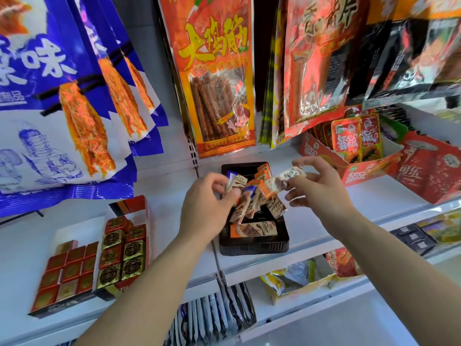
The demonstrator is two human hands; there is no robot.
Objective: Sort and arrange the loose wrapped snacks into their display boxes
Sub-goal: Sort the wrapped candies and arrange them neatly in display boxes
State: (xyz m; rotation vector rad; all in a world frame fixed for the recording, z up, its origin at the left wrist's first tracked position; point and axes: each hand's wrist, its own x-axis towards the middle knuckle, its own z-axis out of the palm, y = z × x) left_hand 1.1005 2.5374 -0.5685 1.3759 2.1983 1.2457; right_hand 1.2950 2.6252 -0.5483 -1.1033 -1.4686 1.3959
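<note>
early on — left grip (204, 203) clutches a bunch of snacks (245, 196), right grip (316, 186) pinches one; tray (254, 248) still jumbled.

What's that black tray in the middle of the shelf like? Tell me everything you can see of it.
The black tray is a shallow rectangle with rounded corners and a ribbed front wall; it looks like plastic. It sits flat on the white shelf, long side running away from the camera. Loose wrapped bars with orange or blue ends lie jumbled in it, one flat at the front. The left hand grips several bars over it; the right hand pinches one over its right side.
</note>
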